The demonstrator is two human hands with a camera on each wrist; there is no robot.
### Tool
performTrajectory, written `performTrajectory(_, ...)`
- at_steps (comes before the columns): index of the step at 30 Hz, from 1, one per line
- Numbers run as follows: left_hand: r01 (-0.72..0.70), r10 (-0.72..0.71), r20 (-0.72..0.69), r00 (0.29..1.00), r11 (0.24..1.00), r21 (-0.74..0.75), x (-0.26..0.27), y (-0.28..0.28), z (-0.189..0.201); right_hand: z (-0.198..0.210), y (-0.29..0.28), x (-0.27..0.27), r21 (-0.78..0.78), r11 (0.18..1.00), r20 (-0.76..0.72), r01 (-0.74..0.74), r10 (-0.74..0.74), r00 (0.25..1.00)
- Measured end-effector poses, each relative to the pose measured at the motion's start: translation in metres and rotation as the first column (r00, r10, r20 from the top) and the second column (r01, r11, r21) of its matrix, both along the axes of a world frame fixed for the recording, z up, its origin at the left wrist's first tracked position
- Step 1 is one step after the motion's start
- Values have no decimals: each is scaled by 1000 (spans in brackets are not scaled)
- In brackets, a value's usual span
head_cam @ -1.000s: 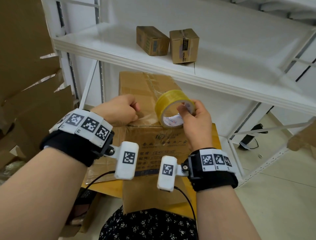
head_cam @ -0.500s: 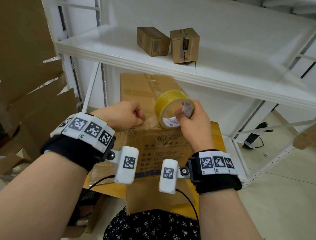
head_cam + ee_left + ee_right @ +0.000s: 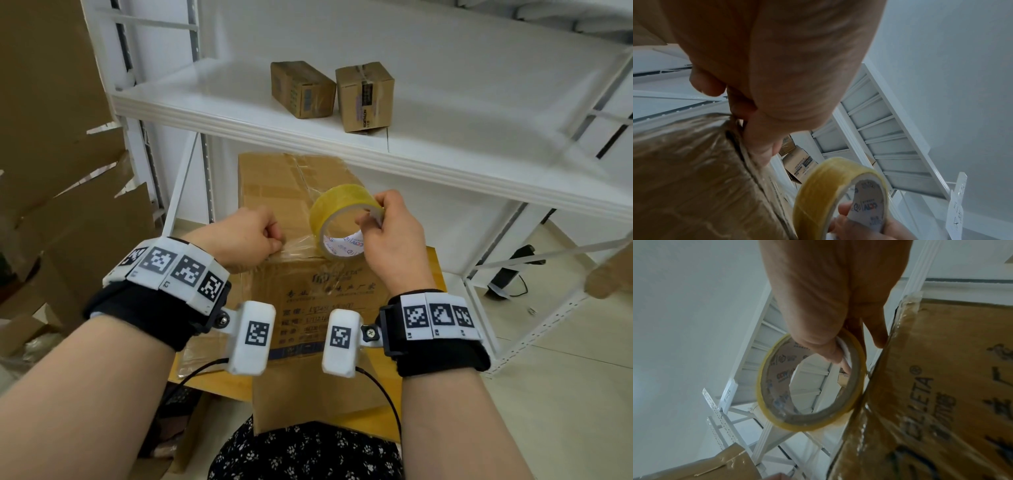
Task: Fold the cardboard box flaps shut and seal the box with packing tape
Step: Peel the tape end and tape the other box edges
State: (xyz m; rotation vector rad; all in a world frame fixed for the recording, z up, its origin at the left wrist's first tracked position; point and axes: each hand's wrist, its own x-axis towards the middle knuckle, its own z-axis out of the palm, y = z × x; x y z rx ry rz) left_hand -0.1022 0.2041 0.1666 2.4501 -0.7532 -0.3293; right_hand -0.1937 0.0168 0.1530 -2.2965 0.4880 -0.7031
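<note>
A brown cardboard box (image 3: 274, 192) with printed lettering stands on my lap, its top flaps folded down. A yellow-clear roll of packing tape (image 3: 337, 219) stands on edge at the box's near top edge. My right hand (image 3: 383, 233) grips the roll, thumb inside the core (image 3: 807, 386). A strip of clear tape (image 3: 298, 245) runs from the roll leftward to my left hand (image 3: 250, 236), which is curled and pinches the tape's end against the box edge (image 3: 744, 146). The box's far end lies under the shelf.
A white metal shelf (image 3: 239, 106) hangs just above the box, with two small sealed cartons (image 3: 301, 89) (image 3: 364, 96) on it. Flattened cardboard (image 3: 51, 137) leans at the left. White rack legs (image 3: 479, 291) and a dark cable lie on the tiled floor at the right.
The right hand has lifted and shifted the roll slightly to the right, so a little more tape is drawn out. The left hand stays on the tape's end.
</note>
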Motion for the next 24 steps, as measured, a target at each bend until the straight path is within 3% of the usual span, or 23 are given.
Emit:
performTrajectory(11, -48, 39, 75, 996, 993, 110, -13, -16, 6, -1, -8, -3, -16, 1000, -79, 26, -27, 997)
performTrajectory(16, -53, 32, 126, 992, 984, 168, -20, -27, 5, -2, -10, -6, -8, 1000, -58, -11, 11, 998)
performTrajectory(24, -38, 21, 90, 996, 981, 191, -18, -25, 6, -17, -12, -11, 108, 992, 0, -68, 69, 998)
